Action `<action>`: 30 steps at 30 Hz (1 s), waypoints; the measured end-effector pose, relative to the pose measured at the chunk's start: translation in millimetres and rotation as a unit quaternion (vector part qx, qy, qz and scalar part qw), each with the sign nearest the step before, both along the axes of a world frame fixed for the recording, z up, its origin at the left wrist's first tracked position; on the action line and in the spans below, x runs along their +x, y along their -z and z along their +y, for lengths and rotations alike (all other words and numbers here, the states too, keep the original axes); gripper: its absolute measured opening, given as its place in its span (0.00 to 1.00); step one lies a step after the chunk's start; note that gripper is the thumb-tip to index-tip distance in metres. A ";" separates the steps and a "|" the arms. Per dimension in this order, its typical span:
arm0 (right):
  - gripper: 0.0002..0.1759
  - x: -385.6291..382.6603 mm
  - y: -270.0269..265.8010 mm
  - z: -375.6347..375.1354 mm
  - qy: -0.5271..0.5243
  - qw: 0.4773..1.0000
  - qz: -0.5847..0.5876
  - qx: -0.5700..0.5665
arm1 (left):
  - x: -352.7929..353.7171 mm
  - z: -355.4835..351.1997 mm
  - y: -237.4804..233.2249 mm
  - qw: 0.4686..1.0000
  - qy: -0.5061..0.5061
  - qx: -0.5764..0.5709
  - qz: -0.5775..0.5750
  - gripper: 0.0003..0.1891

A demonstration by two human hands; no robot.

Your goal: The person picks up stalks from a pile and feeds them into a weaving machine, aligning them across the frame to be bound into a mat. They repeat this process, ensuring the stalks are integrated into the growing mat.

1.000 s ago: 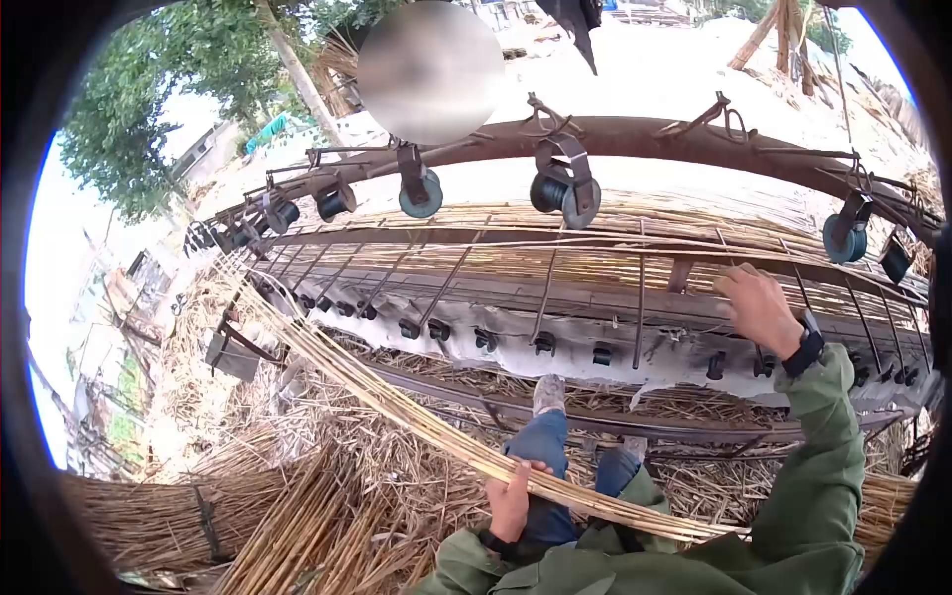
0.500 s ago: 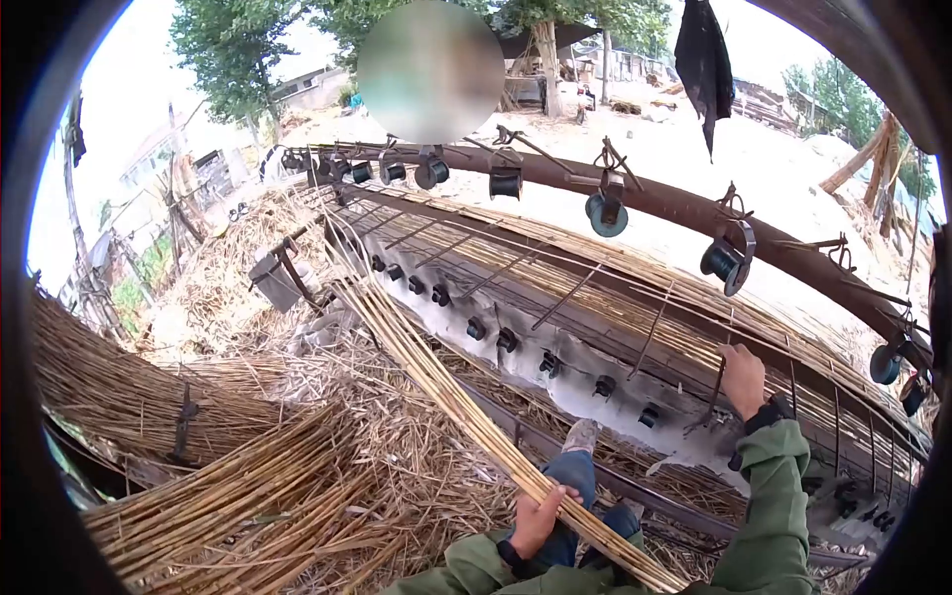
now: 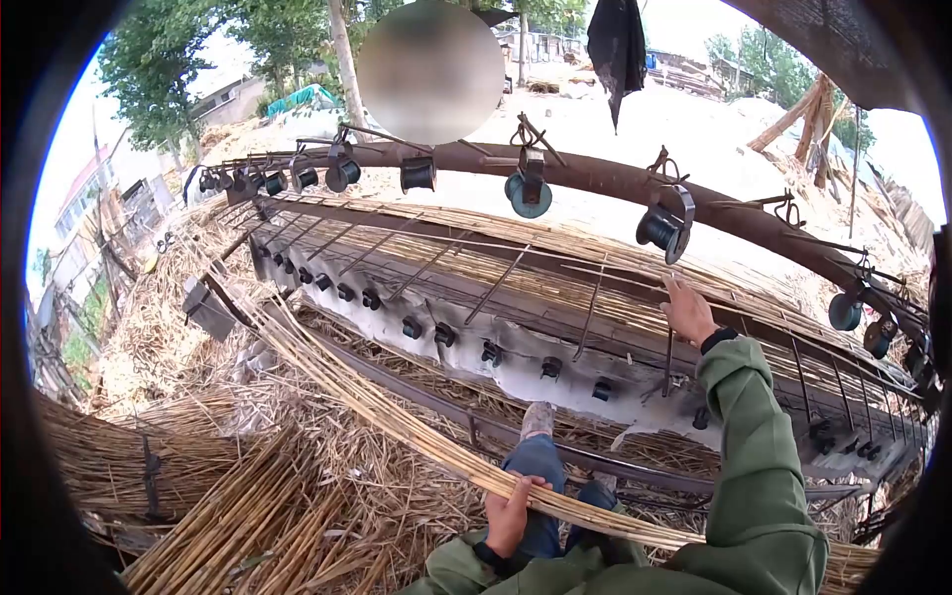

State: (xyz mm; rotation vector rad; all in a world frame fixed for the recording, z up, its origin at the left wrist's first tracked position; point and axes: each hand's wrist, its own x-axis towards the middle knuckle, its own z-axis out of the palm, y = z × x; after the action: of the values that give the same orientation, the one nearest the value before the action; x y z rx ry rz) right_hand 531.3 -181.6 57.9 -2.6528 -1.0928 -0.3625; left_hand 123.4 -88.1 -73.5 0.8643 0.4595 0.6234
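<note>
My left hand (image 3: 508, 516) is wrapped round a long bundle of reeds (image 3: 397, 426) that slants across my lap, from the upper left down to the lower right. Further forward, my right hand (image 3: 689, 312) reaches over the metal frame of a mat loom. Its fingers are partly stretched, with the thumb apart, at the reeds laid along the loom (image 3: 605, 263). Just below that hand stands a thin metal rod (image 3: 667, 362). Wire spools (image 3: 662, 230) hang from the curved pipe (image 3: 595, 178), and a row of small black spools (image 3: 491, 351) lines the pale lower panel.
Loose straw (image 3: 337, 486) covers the ground, with stacked reed bundles (image 3: 228, 516) at the lower left. A low metal rail (image 3: 436, 402) runs before my legs. Black cloth (image 3: 617, 59) hangs overhead. A blurred round patch hides part of the background.
My right hand has moved up and left, off the thin rod and to the reeds. The view has turned to the right. My left hand keeps its grip on the bundle.
</note>
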 end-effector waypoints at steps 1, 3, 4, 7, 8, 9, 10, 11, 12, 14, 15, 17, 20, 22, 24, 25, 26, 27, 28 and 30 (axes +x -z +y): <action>0.29 1.2 1.4 3.8 0.035 0.999 0.035 -0.010 | -2.3 1.7 1.7 1.000 0.002 0.011 0.007 0.07; 0.18 0.0 0.0 6.6 0.020 0.999 -0.034 -0.032 | -4.2 6.5 6.5 0.999 0.003 0.034 0.016 0.06; 0.10 -0.7 0.5 6.7 -0.008 0.997 -0.054 -0.048 | -4.3 7.6 4.6 0.999 -0.001 0.036 0.019 0.06; 0.06 -6.1 12.0 0.8 -0.120 0.983 -0.140 -0.002 | -3.1 6.9 10.6 1.000 -0.008 -0.001 0.001 0.05; 0.06 -20.0 5.0 -2.8 -0.137 0.981 -0.138 0.019 | -3.0 6.7 10.1 1.000 -0.007 -0.005 0.001 0.06; 0.05 -37.8 -7.4 -4.1 -0.153 0.978 -0.134 0.040 | -2.1 7.6 11.3 1.000 -0.008 -0.006 0.001 0.06; 0.05 -49.6 -17.6 -4.3 -0.152 0.978 -0.134 0.051 | -1.6 8.2 12.6 1.000 -0.010 -0.007 0.002 0.06; 0.04 -59.7 -25.6 -5.7 -0.149 0.978 -0.132 0.063 | -1.5 8.1 13.7 1.000 -0.010 -0.010 0.005 0.05; 0.04 -64.1 -27.7 -7.7 -0.145 0.978 -0.128 0.073 | -1.7 8.6 13.3 1.000 -0.007 -0.008 0.008 0.05; 0.04 -57.3 -31.4 -5.5 -0.138 0.975 -0.146 0.093 | -2.3 11.1 10.4 1.000 0.006 -0.003 0.019 0.05; 0.05 -51.0 -33.7 -3.4 -0.134 0.973 -0.155 0.103 | -1.7 10.6 9.6 1.000 0.008 -0.006 0.020 0.05; 0.12 -24.3 -23.0 0.1 -0.088 0.982 -0.162 0.046 | -0.6 10.3 7.4 1.000 0.008 -0.008 0.022 0.05; 0.31 -10.5 -22.8 17.0 -0.039 0.990 -0.132 -0.002 | -1.0 8.5 6.7 0.999 0.012 -0.007 0.037 0.06; 0.34 0.1 -14.7 22.6 -0.024 0.986 -0.153 -0.063 | -0.3 8.5 8.5 0.999 0.008 -0.009 0.039 0.06; 0.34 10.7 -6.0 25.8 -0.005 0.983 -0.130 -0.126 | -0.8 8.4 10.6 0.999 0.007 -0.006 0.039 0.07; 0.31 20.3 0.3 24.3 -0.040 0.994 -0.066 -0.082 | -0.8 8.5 9.0 0.999 -0.002 -0.008 0.039 0.07; 0.28 30.1 6.5 21.5 -0.073 0.997 0.000 -0.037 | -0.5 7.8 6.8 0.999 -0.008 -0.010 0.040 0.07; 0.26 30.5 8.6 21.5 -0.106 0.992 0.065 0.006 | 0.0 7.6 5.7 0.999 -0.015 -0.014 0.040 0.07; 0.20 26.4 11.0 15.7 -0.161 0.986 0.008 0.038 | -0.2 8.7 6.3 0.999 -0.008 -0.012 0.042 0.07; 0.15 19.5 9.2 8.0 -0.235 0.969 -0.034 0.067 | -0.4 9.6 3.8 0.999 -0.009 -0.007 0.045 0.07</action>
State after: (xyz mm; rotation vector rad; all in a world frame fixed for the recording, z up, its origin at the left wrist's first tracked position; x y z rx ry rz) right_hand 550.8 -173.6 48.7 -2.1856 -1.6037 -0.4130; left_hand 123.0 -78.4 -77.3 0.8776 0.5522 0.5990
